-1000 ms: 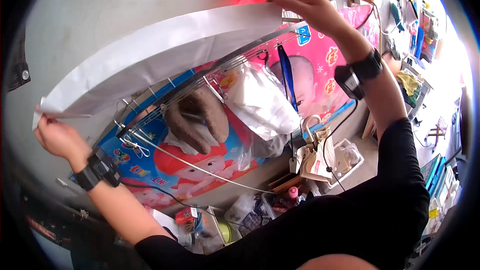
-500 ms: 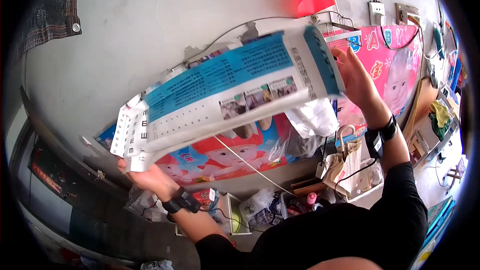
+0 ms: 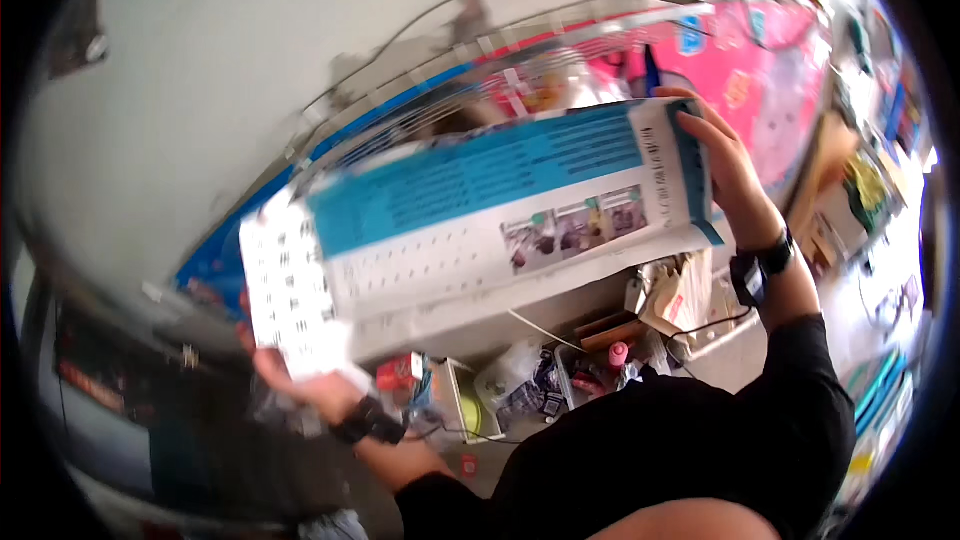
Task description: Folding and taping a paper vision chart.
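Observation:
A long white-and-blue paper eye chart (image 3: 430,230) stretches between my hands, slightly bowed, its right end higher. It carries a blue text panel, small photos and rows of black symbols at the left end. My left hand (image 3: 310,390) is closed on its lower left corner, with some fingers hidden behind the paper. My right hand (image 3: 732,165) grips the right end, thumb on the front and fingers at the top edge. Behind the upper edge is a wire rack (image 3: 560,38) on the wall. The picture is blurred by motion.
Below the chart stand a white bin (image 3: 458,380) with a yellow-green thing inside, a red box (image 3: 400,372) and a pink-topped bottle (image 3: 618,352). Paper bags (image 3: 685,305) stand near my right forearm. A pink poster (image 3: 740,90) covers the wall at right.
The chart has come lower and turned flatter toward me, its right end dropping. The wire rack now shows above it, and the white plastic bag is hidden. Both hands keep their hold.

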Demonstrator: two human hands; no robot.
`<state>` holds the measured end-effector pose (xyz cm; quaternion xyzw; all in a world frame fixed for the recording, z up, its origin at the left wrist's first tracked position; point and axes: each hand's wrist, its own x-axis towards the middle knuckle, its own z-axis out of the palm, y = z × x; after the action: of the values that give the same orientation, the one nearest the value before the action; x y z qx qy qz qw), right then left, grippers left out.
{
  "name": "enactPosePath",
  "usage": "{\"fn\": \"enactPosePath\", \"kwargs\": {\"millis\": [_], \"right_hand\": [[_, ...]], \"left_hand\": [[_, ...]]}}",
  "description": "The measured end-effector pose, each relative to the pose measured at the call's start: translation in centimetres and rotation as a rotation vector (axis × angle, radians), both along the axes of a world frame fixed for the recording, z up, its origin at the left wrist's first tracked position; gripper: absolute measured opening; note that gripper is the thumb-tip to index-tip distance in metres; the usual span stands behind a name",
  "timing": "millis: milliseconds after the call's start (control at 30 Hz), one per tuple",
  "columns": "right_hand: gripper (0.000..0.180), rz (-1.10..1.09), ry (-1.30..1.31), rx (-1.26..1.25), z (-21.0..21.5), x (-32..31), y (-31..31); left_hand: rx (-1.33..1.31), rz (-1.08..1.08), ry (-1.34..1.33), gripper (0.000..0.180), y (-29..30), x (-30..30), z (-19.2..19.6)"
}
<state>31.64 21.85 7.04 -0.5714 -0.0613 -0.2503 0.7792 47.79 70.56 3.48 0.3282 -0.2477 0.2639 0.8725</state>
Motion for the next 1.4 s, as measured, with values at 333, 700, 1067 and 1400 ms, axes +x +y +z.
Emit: {"fn": "enactPosePath", "kwargs": {"millis": [333, 700, 1067, 1400], "right_hand": [[0.041, -0.091, 0.006, -0.938, 2.3, -0.8, -0.5], [0.031, -0.123, 0.025, -1.157, -0.1, -1.8, -0.6], [0.052, -0.044, -0.002, -0.81, -1.0, -5.8, -19.5], [0.03, 0.078, -0.09, -0.026, -4.4, 3.1, -24.4]], "left_hand": [[1.07, -0.041, -0.071, 0.078, 0.4, -5.9, 2.4], [1.399, -0.093, -0.452, 0.082, -27.7, -10.0, -1.3], [1.249, 0.278, -0.382, 0.035, -45.3, -10.6, -0.7], [1.155, 0.244, -0.262, 0.033, -52.0, -12.8, 1.8]]}}
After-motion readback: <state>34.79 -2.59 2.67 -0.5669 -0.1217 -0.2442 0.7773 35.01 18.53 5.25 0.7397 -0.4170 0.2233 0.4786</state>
